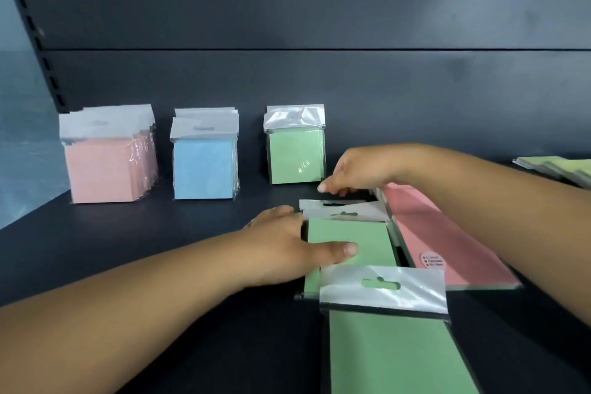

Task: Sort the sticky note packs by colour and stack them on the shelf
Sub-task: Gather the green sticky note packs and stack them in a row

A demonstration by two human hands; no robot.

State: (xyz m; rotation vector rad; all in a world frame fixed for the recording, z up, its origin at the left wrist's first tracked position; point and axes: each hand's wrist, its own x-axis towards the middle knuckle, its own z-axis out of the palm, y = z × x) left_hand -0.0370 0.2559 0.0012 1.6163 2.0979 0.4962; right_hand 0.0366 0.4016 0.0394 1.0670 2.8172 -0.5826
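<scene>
While my left hand (281, 249) pinches a green pack (350, 240) lying on the shelf (160, 233), thumb on top, my right hand's (355, 169) fingers curl over its far header edge; whether they grip, I cannot tell.

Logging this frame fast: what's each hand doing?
Left hand: gripping a green pack, thumb on top.
Right hand: fingers curled down; grip can't be told.

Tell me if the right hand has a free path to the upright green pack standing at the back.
Probably yes. The right hand is already just beside the upright green pack, with only bare shelf between them and nothing blocking.
</scene>
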